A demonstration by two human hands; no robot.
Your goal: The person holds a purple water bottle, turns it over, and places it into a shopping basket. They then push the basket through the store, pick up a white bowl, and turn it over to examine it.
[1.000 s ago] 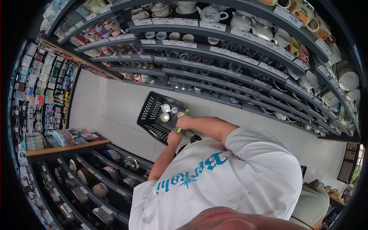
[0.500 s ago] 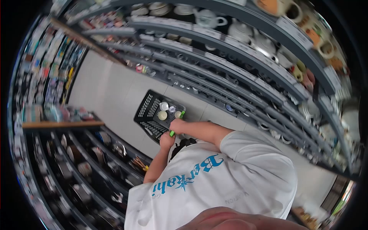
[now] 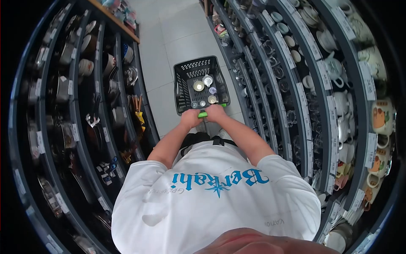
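My left hand (image 3: pixel 191 118) and my right hand (image 3: pixel 216 112) are side by side, both closed around the green handle (image 3: pixel 203 114) of a black shopping basket (image 3: pixel 181 86). The basket stands in front of me above the tiled floor, its perforated walls facing up toward me. Inside it lie a cream-coloured cup (image 3: pixel 198 86), a white cup (image 3: pixel 207 80), a clear glass (image 3: pixel 212 90) and several other small cups or glasses. Their exact kinds are too small to tell.
Shelves with pans (image 3: pixel 86 44) and utensils (image 3: pixel 137 111) line my left side. On my right, shelves hold teapots (image 3: pixel 334 70), patterned mugs (image 3: pixel 380 116) and glassware. A pale tiled aisle (image 3: pixel 182 25) runs ahead between them.
The view has turned, so the aisle and basket now point nearly straight ahead instead of slanting. Both hands stay on the handle, and the basket's contents show more plainly.
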